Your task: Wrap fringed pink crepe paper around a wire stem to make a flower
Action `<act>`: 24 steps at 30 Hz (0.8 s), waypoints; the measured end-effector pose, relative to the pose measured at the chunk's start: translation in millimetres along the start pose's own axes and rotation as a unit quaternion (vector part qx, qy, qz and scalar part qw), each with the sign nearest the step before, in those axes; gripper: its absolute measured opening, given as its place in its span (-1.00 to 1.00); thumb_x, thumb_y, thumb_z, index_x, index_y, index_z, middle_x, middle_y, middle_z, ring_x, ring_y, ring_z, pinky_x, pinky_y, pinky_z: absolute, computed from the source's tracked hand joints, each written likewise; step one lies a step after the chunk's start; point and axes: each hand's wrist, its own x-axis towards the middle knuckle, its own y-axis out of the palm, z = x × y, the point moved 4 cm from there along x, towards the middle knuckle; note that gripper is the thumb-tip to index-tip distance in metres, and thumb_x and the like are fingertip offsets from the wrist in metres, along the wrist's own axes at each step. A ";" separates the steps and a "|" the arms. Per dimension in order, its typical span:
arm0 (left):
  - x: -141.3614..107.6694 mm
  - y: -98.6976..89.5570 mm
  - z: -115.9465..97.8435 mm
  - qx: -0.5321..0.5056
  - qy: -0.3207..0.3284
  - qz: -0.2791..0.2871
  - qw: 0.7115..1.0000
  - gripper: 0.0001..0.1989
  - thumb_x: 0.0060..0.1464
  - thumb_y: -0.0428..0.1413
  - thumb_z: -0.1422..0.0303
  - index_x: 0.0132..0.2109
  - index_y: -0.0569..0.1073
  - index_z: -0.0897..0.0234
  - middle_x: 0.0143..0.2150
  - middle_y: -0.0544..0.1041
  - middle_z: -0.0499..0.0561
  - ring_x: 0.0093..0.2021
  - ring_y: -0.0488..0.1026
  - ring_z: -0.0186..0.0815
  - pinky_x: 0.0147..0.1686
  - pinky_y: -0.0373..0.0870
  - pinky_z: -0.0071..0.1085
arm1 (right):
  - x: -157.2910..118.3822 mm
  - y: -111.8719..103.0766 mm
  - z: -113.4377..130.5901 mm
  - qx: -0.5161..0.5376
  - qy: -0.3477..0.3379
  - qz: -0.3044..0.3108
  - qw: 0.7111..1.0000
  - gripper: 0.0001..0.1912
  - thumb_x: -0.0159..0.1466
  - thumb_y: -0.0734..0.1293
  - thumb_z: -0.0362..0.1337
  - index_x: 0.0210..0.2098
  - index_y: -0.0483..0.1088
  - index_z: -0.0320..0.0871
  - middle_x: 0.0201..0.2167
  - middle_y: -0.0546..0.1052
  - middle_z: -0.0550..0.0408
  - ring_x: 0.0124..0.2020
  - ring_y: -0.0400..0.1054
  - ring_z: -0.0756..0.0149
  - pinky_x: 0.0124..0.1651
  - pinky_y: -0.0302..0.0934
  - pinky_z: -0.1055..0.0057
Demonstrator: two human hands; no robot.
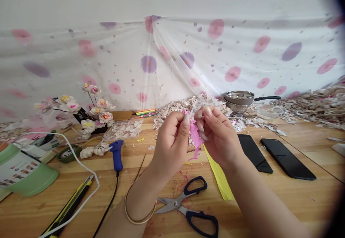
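Observation:
A strip of pink crepe paper (196,136) hangs between my two hands at the centre, with a thin torn end trailing down. My left hand (175,133) pinches its top between thumb and forefinger. Beside it my right hand (218,132) has its fingers curled in and pressed together at the paper's right edge; what lies between those fingertips is too small to tell. Beneath the hands, scissors (175,204) with dark blue handles lie spread on the wooden table (140,209). A yellow paper strip (219,173) lies partly under my right hand.
At the left are a blue glue gun (117,155), a white cable, a black-and-yellow cutter (68,209), a green container (35,180) and paper flowers (94,117). Two dark phones (287,159) lie right. Behind are metal bowls (239,99) and heaped paper scraps (172,114).

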 end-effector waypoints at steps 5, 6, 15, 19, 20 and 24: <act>-4.0 9.6 7.5 -0.160 -0.098 -0.051 0.981 -0.71 0.26 0.10 0.06 -0.24 0.39 0.19 -0.54 0.22 -0.17 -0.59 0.11 -0.44 -0.61 0.09 -0.49 | -0.1 -0.8 -11.2 -0.041 -0.060 -0.052 0.996 -0.69 0.01 0.57 0.02 -0.39 0.53 -0.02 -0.23 0.51 0.11 -0.20 0.43 0.27 -0.17 0.40 0.32; -3.7 10.2 8.8 -0.176 -0.103 -0.058 0.977 -0.70 0.24 0.12 0.05 -0.24 0.40 0.19 -0.52 0.26 -0.17 -0.58 0.15 -0.45 -0.60 0.12 -0.50 | -0.6 0.2 -14.1 -0.043 -0.053 -0.044 0.997 -0.70 0.01 0.57 0.00 -0.38 0.56 -0.01 -0.16 0.52 0.08 -0.12 0.44 0.22 -0.13 0.41 0.28; -4.7 15.2 12.6 -0.226 -0.119 -0.028 0.966 -0.69 0.23 0.13 0.05 -0.27 0.40 0.21 -0.54 0.23 -0.19 -0.59 0.11 -0.48 -0.60 0.10 -0.54 | -2.8 4.4 -20.0 0.017 0.006 -0.007 1.000 -0.79 0.01 0.59 -0.11 -0.34 0.64 0.09 0.07 0.56 0.15 0.14 0.41 0.10 0.05 0.43 0.15; -4.5 14.3 8.2 -0.218 -0.087 -0.040 0.971 -0.72 0.22 0.17 0.09 -0.24 0.43 0.22 -0.39 0.39 -0.12 -0.41 0.31 -0.44 -0.39 0.32 -0.55 | -2.8 4.6 -19.1 -0.008 -0.010 0.013 1.000 -0.81 0.09 0.56 -0.13 -0.27 0.64 0.12 0.12 0.55 0.16 0.22 0.36 0.10 0.16 0.38 0.11; -4.5 14.2 7.5 -0.211 -0.086 -0.041 0.973 -0.71 0.22 0.16 0.08 -0.24 0.42 0.22 -0.39 0.39 -0.11 -0.41 0.32 -0.44 -0.38 0.33 -0.53 | -2.9 4.2 -19.0 -0.016 -0.014 0.018 1.000 -0.82 0.12 0.54 -0.13 -0.24 0.64 0.13 0.14 0.55 0.17 0.21 0.37 0.11 0.15 0.39 0.11; -4.3 15.4 9.0 -0.195 -0.120 -0.019 0.973 -0.70 0.24 0.12 0.06 -0.24 0.41 0.20 -0.55 0.22 -0.19 -0.60 0.12 -0.47 -0.61 0.13 -0.53 | -3.2 1.0 -23.7 -0.004 0.028 0.035 0.999 -0.82 0.20 0.49 -0.11 -0.18 0.62 0.12 0.26 0.43 0.20 -0.10 0.55 0.19 -0.23 0.53 0.25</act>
